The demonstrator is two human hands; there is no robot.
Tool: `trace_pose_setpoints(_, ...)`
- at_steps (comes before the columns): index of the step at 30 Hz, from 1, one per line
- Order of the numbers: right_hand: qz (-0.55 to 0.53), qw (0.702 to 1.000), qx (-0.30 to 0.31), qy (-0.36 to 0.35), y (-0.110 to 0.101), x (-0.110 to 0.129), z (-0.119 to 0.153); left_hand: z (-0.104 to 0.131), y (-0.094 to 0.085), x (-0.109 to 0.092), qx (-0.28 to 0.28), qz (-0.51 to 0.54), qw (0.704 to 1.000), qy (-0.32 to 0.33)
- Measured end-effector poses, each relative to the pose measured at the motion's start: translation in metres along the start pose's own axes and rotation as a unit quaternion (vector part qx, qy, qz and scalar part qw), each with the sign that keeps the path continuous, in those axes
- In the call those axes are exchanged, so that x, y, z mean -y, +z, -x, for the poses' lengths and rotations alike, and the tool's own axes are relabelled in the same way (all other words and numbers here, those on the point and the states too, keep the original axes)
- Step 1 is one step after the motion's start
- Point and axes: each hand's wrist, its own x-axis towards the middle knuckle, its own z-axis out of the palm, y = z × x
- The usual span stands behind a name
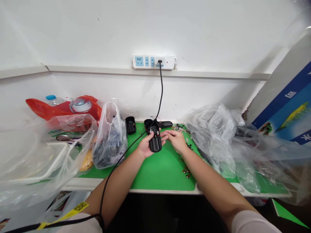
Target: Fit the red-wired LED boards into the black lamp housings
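Note:
My left hand (pixel 145 147) is wrapped round a black ribbed plastic housing (pixel 155 143), thumb on its upper face. The housing is tilted with its rounded end toward me, and thin wires come out near its top. At its right side, my right hand (pixel 178 141) has thumb and forefinger pinched on a thin red wire (pixel 162 136); the wire's tip is too small to make out. Behind the held piece lie another black housing (pixel 147 122) and a long black part (pixel 167 124). A similar black housing (pixel 130 125) stands farther left.
Small loose components (pixel 178 127) and small metal parts (pixel 186 172) lie on the green mat (pixel 161 178). Plastic bags (pixel 110 139) crowd the left, and clear wrapping (pixel 218 139) the right. A black cable (pixel 161 89) runs from the wall power strip (pixel 153 61) across my left arm.

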Motion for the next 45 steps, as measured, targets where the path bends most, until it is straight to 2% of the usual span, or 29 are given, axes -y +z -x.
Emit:
trace_pose_setpoints(3, -0.095, 0.994, -0.005, 0.050, 0.002, 0.005, 0.001, 0.000, 0.000, -0.001, -0.019, -0.022, 1.000, 0.012)
trace_pose_setpoints(7, -0.177, 0.982, -0.006, 0.065, 0.001, 0.009, 0.000, -0.002, -0.001, 0.000, -0.045, -0.080, 0.995, 0.039)
trace_pose_setpoints(13, -0.231, 0.971, 0.003, 0.067, -0.003, 0.011, -0.001, -0.003, -0.002, 0.007, -0.099, -0.180, 0.973, 0.101)
trace_pose_setpoints(17, -0.249, 0.967, 0.018, 0.057, -0.003, 0.011, -0.001, -0.001, 0.001, 0.006, -0.105, -0.195, 0.968, 0.118)
trace_pose_setpoints(25, -0.251, 0.967, 0.036, 0.022, -0.004, 0.008, -0.001, 0.003, 0.004, 0.005, -0.097, -0.195, 0.969, 0.120)
trace_pose_setpoints(35, -0.210, 0.974, 0.072, 0.050, 0.001, 0.012, 0.004, 0.006, 0.006, 0.003, -0.081, -0.175, 0.978, 0.079)
trace_pose_setpoints(41, -0.081, 0.996, 0.001, -0.042, 0.003, 0.009, 0.003, 0.003, 0.002, 0.005, -0.076, -0.190, 0.975, 0.086)
trace_pose_setpoints(45, -0.013, 0.999, -0.034, -0.039, 0.002, 0.008, 0.002, 0.000, -0.001, 0.006, -0.094, -0.203, 0.969, 0.106)
